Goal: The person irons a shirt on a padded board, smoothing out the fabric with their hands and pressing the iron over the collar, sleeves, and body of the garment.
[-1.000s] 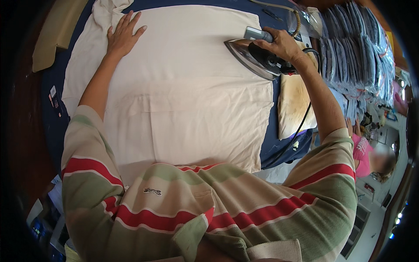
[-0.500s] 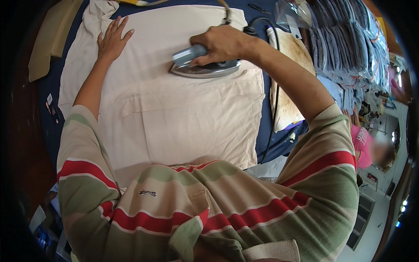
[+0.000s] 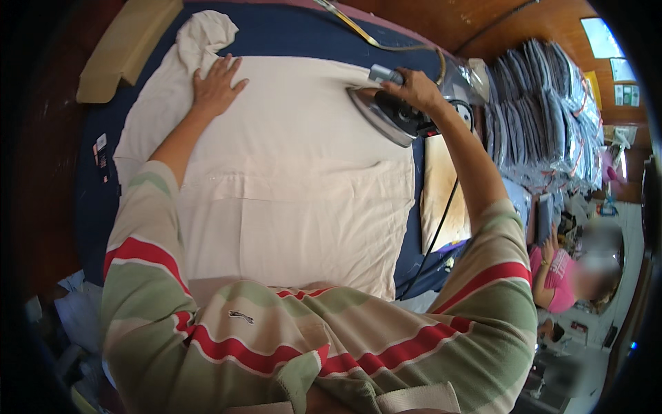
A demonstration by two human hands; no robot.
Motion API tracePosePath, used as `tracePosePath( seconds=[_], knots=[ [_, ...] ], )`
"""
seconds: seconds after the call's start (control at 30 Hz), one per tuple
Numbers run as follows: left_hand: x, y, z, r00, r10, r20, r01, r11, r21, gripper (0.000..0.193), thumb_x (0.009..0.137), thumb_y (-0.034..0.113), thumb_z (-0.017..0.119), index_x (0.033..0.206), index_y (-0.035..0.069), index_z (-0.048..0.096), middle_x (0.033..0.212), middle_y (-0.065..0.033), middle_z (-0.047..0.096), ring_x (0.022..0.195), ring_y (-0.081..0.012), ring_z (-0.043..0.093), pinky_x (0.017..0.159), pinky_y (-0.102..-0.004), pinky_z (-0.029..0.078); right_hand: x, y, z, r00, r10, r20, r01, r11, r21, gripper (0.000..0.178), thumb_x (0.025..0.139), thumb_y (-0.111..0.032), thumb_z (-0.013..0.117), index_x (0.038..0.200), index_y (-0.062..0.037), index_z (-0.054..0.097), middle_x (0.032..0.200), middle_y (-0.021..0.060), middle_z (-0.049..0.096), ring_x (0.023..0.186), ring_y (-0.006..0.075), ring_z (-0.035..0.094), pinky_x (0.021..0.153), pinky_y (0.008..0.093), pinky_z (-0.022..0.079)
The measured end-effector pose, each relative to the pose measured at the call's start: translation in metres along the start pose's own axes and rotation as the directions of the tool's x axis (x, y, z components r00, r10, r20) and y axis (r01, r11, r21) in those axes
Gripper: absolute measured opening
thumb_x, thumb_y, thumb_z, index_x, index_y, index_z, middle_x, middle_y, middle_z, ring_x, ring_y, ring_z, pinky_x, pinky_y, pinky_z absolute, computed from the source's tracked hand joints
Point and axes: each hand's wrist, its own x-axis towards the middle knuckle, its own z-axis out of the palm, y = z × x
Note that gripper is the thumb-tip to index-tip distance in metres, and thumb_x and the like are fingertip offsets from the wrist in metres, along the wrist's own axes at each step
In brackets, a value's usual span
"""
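A cream cloth garment [image 3: 296, 131] lies spread over a dark blue table cover, with a sleeve-like part [image 3: 200, 34] bunched at its far left. My left hand [image 3: 217, 86] rests flat on the cloth beside that part, fingers spread. At the garment's far right edge, my right hand [image 3: 416, 90] is closed round the handle of a clothes iron [image 3: 386, 114]. The iron's nose points toward the far left, and its metal side faces me. Creases run across the near half of the garment, and its nearest edge is hidden by my shirt.
A stained pad [image 3: 441, 196] lies right of the garment, crossed by a black cord [image 3: 445, 214]. Beyond it rise stacks of bagged grey-blue clothes [image 3: 531, 110]. A cardboard piece [image 3: 127, 52] lies far left, near a small tag [image 3: 101, 157]. A person in pink [image 3: 554, 276] is at right.
The iron in my right hand has moved right, from the middle of the cloth to its right edge, and has turned. My left hand stays flat on the cloth. The view has shifted.
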Motion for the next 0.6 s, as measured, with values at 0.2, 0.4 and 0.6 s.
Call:
tracePosePath(
  seconds=[0.2,0.4,0.6],
  knots=[
    [-0.065,0.003,-0.030,0.949,0.012,-0.315,-0.066,0.985,-0.161,0.060,0.086,0.037,0.052,0.139,0.022,0.029,0.144,-0.0017,0.029,0.132,-0.0186,0.027,0.099,-0.0557,0.021,0.024,0.026,-0.022,0.953,0.229,-0.197,-0.232,0.973,0.008,0.069,0.066,-0.045,0.069,0.117,-0.0010,0.054,0.109,0.0245,0.059,0.105,0.0361,0.055,0.088,0.0398,0.044],
    [-0.236,-0.077,-0.028,0.866,-0.493,-0.081,0.446,0.836,-0.320,0.055,0.085,0.030,0.056,0.134,0.016,0.038,0.138,-0.0049,0.038,0.128,-0.0205,0.033,0.102,-0.0509,0.019,-0.066,0.024,-0.040,0.925,0.259,-0.278,-0.236,0.965,0.116,0.071,0.065,-0.031,0.068,0.119,0.0111,0.047,0.104,0.0302,0.059,0.099,0.0351,0.059,0.085,0.0366,0.045],
    [-0.348,-0.130,-0.011,0.576,-0.817,-0.028,0.787,0.564,-0.249,0.050,0.090,0.039,0.045,0.132,0.013,0.041,0.136,-0.0075,0.040,0.126,-0.0267,0.036,0.099,-0.0529,0.026,-0.158,0.093,-0.041,0.862,0.478,-0.168,-0.463,0.878,0.122,0.071,0.063,-0.030,0.069,0.118,0.0086,0.048,0.089,0.0230,0.062,0.083,0.0282,0.062,0.075,0.0350,0.047]
  ],
)
